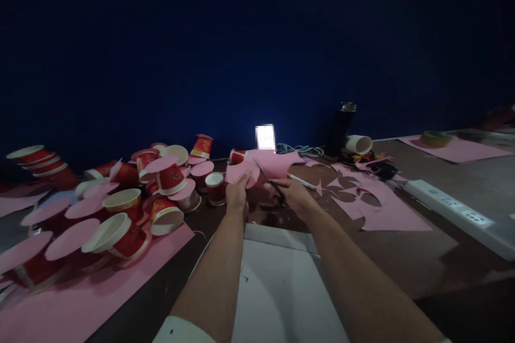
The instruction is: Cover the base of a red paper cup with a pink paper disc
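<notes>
My left hand [237,194] pinches the near edge of a pink paper sheet [277,162] held up off the table. Around the handles of a pair of scissors [276,189] my right hand [293,193] is closed. The scissor blades point up and left and meet the paper just right of my left fingers. A rounded edge shows on the part of the paper near my left hand. Several red paper cups [171,179] stand and lie to the left, some topped with pink paper discs [72,238].
Pink offcuts [386,203] lie on the right, near a white power strip [454,214]. Behind them stand a dark bottle [341,126] and a tipped paper cup [359,144]. Tape [435,139] rests on pink paper at far right. A white box [281,284] lies beneath my forearms.
</notes>
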A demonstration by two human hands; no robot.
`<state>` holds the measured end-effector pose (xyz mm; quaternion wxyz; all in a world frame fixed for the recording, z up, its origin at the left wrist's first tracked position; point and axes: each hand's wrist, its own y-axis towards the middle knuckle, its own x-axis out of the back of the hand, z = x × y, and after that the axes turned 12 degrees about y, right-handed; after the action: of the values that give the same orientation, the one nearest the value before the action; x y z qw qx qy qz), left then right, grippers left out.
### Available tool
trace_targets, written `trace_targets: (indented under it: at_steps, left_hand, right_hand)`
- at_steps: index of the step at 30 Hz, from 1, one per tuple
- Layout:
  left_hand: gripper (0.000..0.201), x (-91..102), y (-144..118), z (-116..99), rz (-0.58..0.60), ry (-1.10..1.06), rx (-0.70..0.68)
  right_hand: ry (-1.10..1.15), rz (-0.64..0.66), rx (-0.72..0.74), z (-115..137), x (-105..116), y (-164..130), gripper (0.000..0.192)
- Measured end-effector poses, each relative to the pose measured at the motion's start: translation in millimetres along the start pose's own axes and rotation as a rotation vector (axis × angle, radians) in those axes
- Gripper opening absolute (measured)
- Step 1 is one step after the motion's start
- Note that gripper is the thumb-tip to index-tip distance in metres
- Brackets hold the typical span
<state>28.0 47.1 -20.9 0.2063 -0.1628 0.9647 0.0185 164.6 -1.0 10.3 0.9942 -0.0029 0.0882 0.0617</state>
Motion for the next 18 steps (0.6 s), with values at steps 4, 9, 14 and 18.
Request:
trace_targets:
  at_steps: [4, 9, 14, 18]
  left_hand:
    - [0.034, 0.9, 1.3, 2.2, 0.012, -0.025, -0.043]
    - [0.037, 0.3, 0.6, 1.8, -0.005, -0.034, -0.043]
    - [0.033, 0.0, -1.0, -1.6, -0.034, 0.005, -0.037]
    - [0.034, 1.5, 0.8, 0.1, -0.031, 0.046, -0.019]
  right_hand:
    - [0.001, 0.009, 0.0, 1.1, 0.3, -0.9, 0.039]
    - [0.012, 0.016, -0.005, 1.6, -0.1, -0.9, 0.039]
    - [0.031, 0.017, -0.005, 1.1, -0.9, -0.4, 0.041]
    - [0.031, 0.004, -0.009, 0.6, -1.2, -0.8, 0.04]
